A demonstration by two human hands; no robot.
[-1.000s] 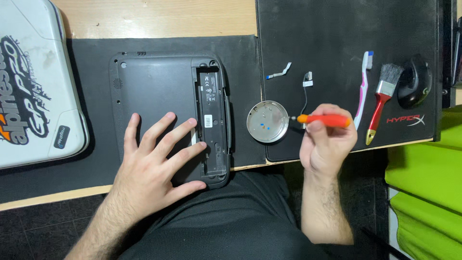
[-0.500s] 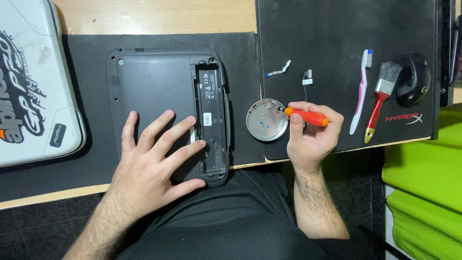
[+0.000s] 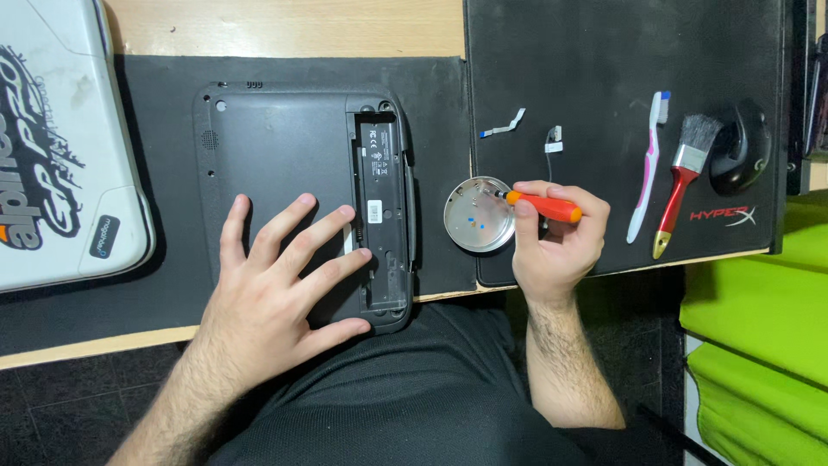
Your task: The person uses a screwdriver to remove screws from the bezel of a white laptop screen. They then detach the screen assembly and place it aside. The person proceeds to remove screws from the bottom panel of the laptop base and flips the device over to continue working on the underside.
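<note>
A dark grey laptop [image 3: 276, 155] lies upside down on a black mat, its battery bay [image 3: 382, 220] open along the right side. My left hand [image 3: 280, 276] rests flat on the laptop's base with fingers spread, fingertips at the bay's edge. My right hand [image 3: 556, 246] grips an orange-handled screwdriver [image 3: 539, 205]. Its tip points left into a small round metal dish [image 3: 479, 216] that holds a few tiny screws.
A white laptop [image 3: 60, 147] with a sticker lies at the left. On the right mat lie two small ribbon cables [image 3: 504, 125], a pink toothbrush [image 3: 647, 168], a red-handled paintbrush [image 3: 681, 185] and a black mouse [image 3: 742, 151]. Green cloth [image 3: 763, 319] lies at the right.
My right hand has brought the screwdriver leftward, so its tip now reaches into the metal dish. My left hand has stayed flat on the laptop.
</note>
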